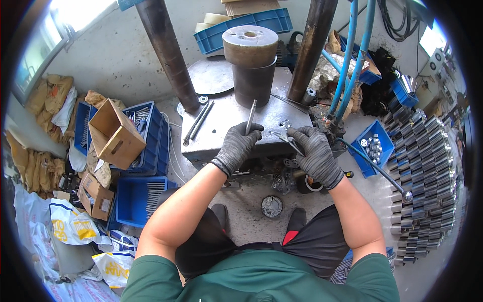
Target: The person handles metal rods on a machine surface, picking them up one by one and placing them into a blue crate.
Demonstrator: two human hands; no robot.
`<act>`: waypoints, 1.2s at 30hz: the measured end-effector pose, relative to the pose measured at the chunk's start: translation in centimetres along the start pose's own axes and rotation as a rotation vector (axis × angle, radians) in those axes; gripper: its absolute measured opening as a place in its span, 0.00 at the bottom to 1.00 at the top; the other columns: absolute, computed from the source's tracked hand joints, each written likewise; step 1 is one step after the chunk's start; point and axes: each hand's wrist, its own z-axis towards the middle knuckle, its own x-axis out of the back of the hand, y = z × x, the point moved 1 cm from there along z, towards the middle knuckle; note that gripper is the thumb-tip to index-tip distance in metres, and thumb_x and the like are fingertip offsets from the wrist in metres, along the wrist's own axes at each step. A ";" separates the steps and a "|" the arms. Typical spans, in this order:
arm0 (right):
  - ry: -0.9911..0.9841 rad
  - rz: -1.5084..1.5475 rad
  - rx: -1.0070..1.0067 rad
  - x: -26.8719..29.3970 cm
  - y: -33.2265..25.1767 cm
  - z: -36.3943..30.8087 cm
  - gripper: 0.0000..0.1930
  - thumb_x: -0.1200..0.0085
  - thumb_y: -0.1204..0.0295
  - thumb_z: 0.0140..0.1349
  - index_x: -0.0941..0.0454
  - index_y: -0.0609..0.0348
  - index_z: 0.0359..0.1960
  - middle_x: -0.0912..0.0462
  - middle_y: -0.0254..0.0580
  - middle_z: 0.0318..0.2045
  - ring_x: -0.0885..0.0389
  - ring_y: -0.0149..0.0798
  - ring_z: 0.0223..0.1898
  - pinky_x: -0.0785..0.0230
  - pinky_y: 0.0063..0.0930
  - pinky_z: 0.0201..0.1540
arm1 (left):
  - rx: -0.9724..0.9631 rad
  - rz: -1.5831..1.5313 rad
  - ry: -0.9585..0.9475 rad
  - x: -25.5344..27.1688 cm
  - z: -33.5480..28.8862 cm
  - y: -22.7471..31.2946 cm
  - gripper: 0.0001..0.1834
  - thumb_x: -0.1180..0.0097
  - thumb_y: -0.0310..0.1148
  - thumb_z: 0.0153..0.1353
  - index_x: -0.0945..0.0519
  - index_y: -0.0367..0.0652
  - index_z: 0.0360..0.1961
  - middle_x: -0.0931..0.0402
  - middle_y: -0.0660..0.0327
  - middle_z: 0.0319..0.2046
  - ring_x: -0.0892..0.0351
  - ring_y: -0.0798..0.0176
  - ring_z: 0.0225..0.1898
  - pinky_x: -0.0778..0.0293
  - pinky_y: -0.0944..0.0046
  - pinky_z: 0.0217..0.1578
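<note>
My left hand (235, 147), in a grey glove, is closed around a slim metal rod (251, 117) that points up and away over the press table (226, 120). My right hand (318, 155), gloved the same way, grips what look like small pliers (288, 141), tips toward the left hand. A small shiny metal part (285, 124) shows just beyond the right fingertips; whether they touch it I cannot tell. Two dark rods (202, 121) lie side by side on the table's left. Behind the hands stands a thick steel cylinder (250, 65).
Two steel columns (168, 55) (313, 50) rise from the table. Blue hoses (351, 65) and a ball-ended lever (406, 196) are on the right, near a blue bin of metal parts (371, 147) and stacked metal cylinders (427, 171). Blue crates (136, 201) and a wooden box (118, 133) stand left.
</note>
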 end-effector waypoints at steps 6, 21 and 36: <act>0.019 -0.102 0.116 -0.8 -0.5 0.8 0.31 0.39 0.80 0.43 0.16 0.52 0.55 0.15 0.51 0.46 0.19 0.56 0.47 0.26 0.49 0.51 | -0.024 0.082 -0.008 0.9 0.1 -0.2 0.10 0.35 0.31 0.66 0.15 0.39 0.46 0.16 0.64 0.33 0.21 0.71 0.34 0.23 0.67 0.39; -0.014 -0.178 0.175 -0.8 -1.5 1.4 0.30 0.43 0.81 0.45 0.15 0.49 0.55 0.15 0.51 0.47 0.19 0.56 0.46 0.25 0.48 0.53 | -0.051 0.237 -0.081 1.9 -0.2 0.3 0.10 0.38 0.30 0.64 0.16 0.37 0.44 0.17 0.63 0.33 0.21 0.69 0.37 0.22 0.65 0.44; -0.010 -0.177 0.172 -0.9 -1.2 1.1 0.29 0.44 0.81 0.46 0.14 0.49 0.54 0.15 0.51 0.47 0.19 0.56 0.45 0.24 0.49 0.52 | -0.053 0.226 -0.097 1.6 -0.2 0.1 0.10 0.38 0.30 0.64 0.16 0.37 0.44 0.18 0.63 0.33 0.22 0.69 0.36 0.22 0.65 0.42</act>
